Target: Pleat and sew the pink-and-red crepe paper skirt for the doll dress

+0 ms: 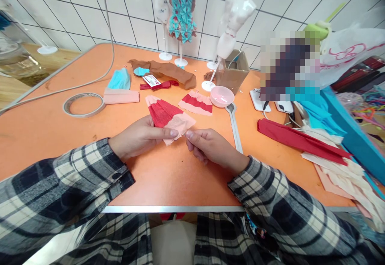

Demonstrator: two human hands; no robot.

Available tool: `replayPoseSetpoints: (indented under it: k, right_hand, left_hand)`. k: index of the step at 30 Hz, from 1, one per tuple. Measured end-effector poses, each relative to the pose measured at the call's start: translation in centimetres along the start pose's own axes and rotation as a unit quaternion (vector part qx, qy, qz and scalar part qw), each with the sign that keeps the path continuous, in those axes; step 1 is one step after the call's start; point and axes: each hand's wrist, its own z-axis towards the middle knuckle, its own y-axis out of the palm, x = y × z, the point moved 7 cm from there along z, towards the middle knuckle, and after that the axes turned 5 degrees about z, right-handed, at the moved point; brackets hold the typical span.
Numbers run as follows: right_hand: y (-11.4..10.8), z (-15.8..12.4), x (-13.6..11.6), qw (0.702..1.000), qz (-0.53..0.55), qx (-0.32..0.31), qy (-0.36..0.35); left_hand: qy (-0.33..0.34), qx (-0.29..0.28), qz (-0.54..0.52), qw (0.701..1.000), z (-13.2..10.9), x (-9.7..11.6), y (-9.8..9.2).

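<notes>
Orange counter (180, 185) runs back to a tiled wall (132, 12). Nearest, the left hand (140, 134) grips a red-and-pink piece (164, 112) between thumb and fingers, above the counter; the right hand (212, 144) pinches its frayed near edge. Beyond lie a tape roll (101, 106), a similar piece (197, 103) and a pink bowl (221, 96), then standing mannequins (236, 10).

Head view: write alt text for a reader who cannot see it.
A person's hands hold a crinkled red-and-pink piece over an orange table. A similar piece lies just beyond, near a pink bowl; mannequins stand before a tiled wall.
</notes>
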Motion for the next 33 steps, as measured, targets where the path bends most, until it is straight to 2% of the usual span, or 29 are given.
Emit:
replayPoseSetpoints:
  k: [9, 14, 17, 25, 33]
  right_hand:
    - [0.13, -0.14, -0.31, 1.0, 0.001, -0.001, -0.005]
    - [0.04, -0.12, -0.01, 1.0, -0.008, -0.002, 0.005]
    - [-0.17, -0.06, 0.36, 1.0, -0.005, 0.005, 0.017]
    - [-0.06, -0.03, 0.11, 1.0, -0.007, -0.001, 0.004]
    - [-0.04, -0.05, 0.02, 1.0, -0.006, -0.007, -0.006]
  left_hand:
    - [-0.003, 0.013, 0.007, 1.0, -0.07, -0.41, -0.49]
    - [0.013, -0.029, -0.014, 0.999, -0.01, 0.02, 0.3]
    - [0.025, -0.034, -0.031, 0.999, 0.0, 0.29, 0.46]
    - [-0.013, 0.018, 0.0, 1.0, -0.01, -0.34, -0.43]
    - [-0.016, 0.018, 0.013, 1.0, -0.05, -0.46, -0.41]
